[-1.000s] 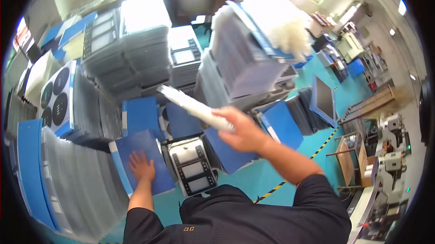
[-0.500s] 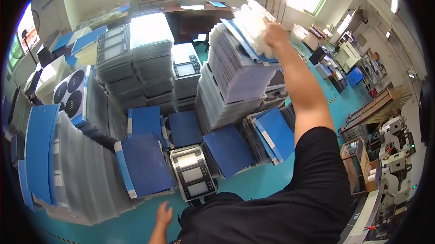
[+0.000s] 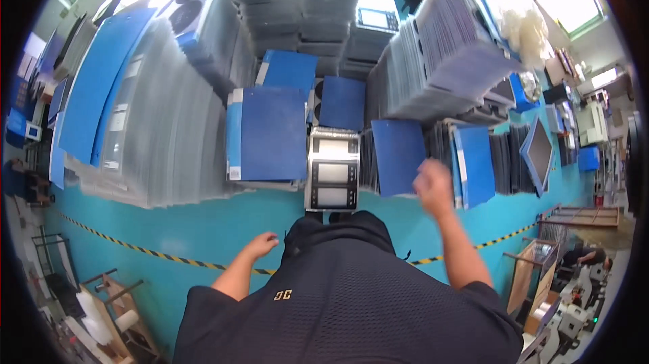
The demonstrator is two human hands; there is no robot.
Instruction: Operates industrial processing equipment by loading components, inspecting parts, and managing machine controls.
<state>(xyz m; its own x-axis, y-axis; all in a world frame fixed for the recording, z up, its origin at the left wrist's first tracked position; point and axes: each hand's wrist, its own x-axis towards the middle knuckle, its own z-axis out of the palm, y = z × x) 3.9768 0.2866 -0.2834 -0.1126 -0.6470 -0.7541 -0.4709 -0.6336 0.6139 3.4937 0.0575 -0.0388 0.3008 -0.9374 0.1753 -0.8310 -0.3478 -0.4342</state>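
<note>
Both hands hang free of the stacks. Right hand (image 3: 433, 187), right of centre in the frame, is raised and motion-blurred; it looks loosely curled with nothing in it, though the blur leaves that uncertain. Left hand (image 3: 262, 245), lower and left of centre, hangs beside the dark shirt (image 3: 338, 296) with fingers lightly bent, holding nothing.

Nearest the right hand is a blue panel (image 3: 399, 154), just to its upper left, its long axis running up the frame. Beside that, at centre, lies a stack of grey trays with three windows (image 3: 332, 169), long axis also up the frame, directly above the person's chest. The right hand is much the nearer to both; the left is well apart, over bare teal floor (image 3: 189, 219).

Room is tight: a larger blue panel (image 3: 267, 133) sits just left of the trays, another blue sheet (image 3: 475, 164) just right of the hand, and tall piles of clear trays (image 3: 446, 60) rise in the upper right. Open floor lies only along the lower edge of the stacks, bounded by a yellow-black tape line (image 3: 135, 249).
</note>
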